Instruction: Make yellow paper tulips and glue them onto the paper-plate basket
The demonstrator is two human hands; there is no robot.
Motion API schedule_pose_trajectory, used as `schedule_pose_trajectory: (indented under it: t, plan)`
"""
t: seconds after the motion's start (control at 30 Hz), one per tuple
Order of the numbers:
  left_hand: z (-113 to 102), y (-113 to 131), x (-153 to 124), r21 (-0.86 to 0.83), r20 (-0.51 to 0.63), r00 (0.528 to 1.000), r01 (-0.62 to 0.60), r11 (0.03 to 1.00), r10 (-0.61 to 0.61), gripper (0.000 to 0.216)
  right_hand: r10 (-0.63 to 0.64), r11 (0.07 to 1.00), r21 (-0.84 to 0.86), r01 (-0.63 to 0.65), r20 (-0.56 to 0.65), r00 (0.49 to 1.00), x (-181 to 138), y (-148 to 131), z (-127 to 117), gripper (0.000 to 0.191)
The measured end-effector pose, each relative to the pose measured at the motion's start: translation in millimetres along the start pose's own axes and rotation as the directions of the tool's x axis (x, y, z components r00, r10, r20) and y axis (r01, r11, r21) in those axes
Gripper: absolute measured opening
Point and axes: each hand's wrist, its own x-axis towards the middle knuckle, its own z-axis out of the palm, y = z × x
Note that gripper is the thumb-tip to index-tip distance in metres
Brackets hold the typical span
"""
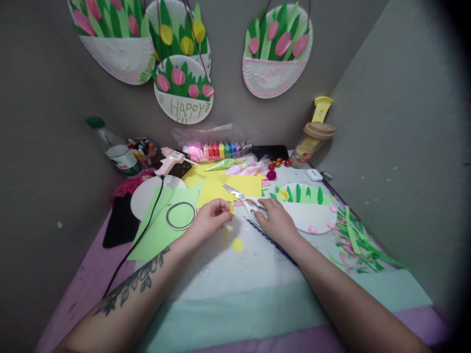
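- You can read "HAPPY" in green on the lowest plate (184,105); the marks under it are not clear.
- Pink writing on the right plate (275,78) is too blurry for you.
- The bottle label (123,158) is too small to read.

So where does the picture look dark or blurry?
Head view: the top-right corner goes black and the light looks dim; head view: soft shadows fall near the bare left hand; head view: the white-and-green label on the clear plastic bottle with a green cap is too fuzzy to read.
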Motion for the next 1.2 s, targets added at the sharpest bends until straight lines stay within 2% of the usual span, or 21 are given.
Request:
schedule_pose_trajectory:
  t: [0.1, 0.17, 0.2, 0.27, 0.33, 0.43, 0.6, 0.77, 0.93, 1.1, 1.2]
  plan:
    - [6, -3, -1, -0.016, 0.017, 1.000, -0.025, 1.000, 0.025, 0.019, -0.083, 0.993, 0.073, 0.089, -0.079, 0.993, -4, -3, -3, 0.027]
    - [12, -4, -3, 0.022, 0.001, 0.998, -0.068, 0.997, 0.068, 0.019, -0.117, 0.956, 0.260, 0.138, -0.097, 0.988, -9, -11, -8, 0.023]
    - [15, -5, -6, 0.059, -0.008, 0.995, -0.094, 0.994, 0.095, 0.018, -0.122, 0.911, 0.388, 0.138, -0.067, 0.990, -13, -16, -10, 0.022]
    - [20, -6, -11, 0.156, -0.010, 0.989, -0.144, 0.977, 0.147, 0.015, -0.124, 0.791, 0.608, 0.059, 0.066, 0.990, -19, -28, -14, 0.021]
    - [24, -7, -15, 0.256, 0.016, 0.982, -0.188, 0.948, 0.191, 0.013, -0.114, 0.716, 0.698, -0.015, 0.138, 0.984, -24, -36, -16, 0.015]
    - [26, -8, -19, 0.351, 0.056, 0.975, -0.223, 0.909, 0.217, 0.010, -0.068, 0.667, 0.742, -0.070, 0.153, 0.986, -25, -39, -15, 0.016]
    - [22, -10, -15, 0.351, 0.061, 0.974, -0.224, 0.909, 0.216, 0.005, 0.067, 0.547, 0.816, -0.190, 0.183, 0.981, -21, -28, -14, 0.024]
    - [24, -10, -14, 0.349, 0.137, 0.978, -0.195, 0.917, 0.156, 0.016, 0.031, 0.582, 0.798, -0.155, 0.168, 0.985, -23, -32, -14, 0.021]
    - [24, -9, -14, 0.356, 0.114, 0.985, -0.165, 0.920, 0.132, 0.016, 0.005, 0.604, 0.784, -0.143, 0.176, 0.984, -24, -35, -11, 0.020]
    - [23, -6, -14, 0.361, 0.089, 0.990, -0.132, 0.923, 0.107, 0.012, 0.105, 0.516, 0.838, -0.179, 0.146, 0.984, -22, -28, -8, 0.024]
    - [24, -6, -14, 0.356, 0.078, 0.992, -0.125, 0.926, 0.104, 0.012, 0.084, 0.478, 0.861, -0.175, 0.154, 0.985, -22, -28, -7, 0.022]
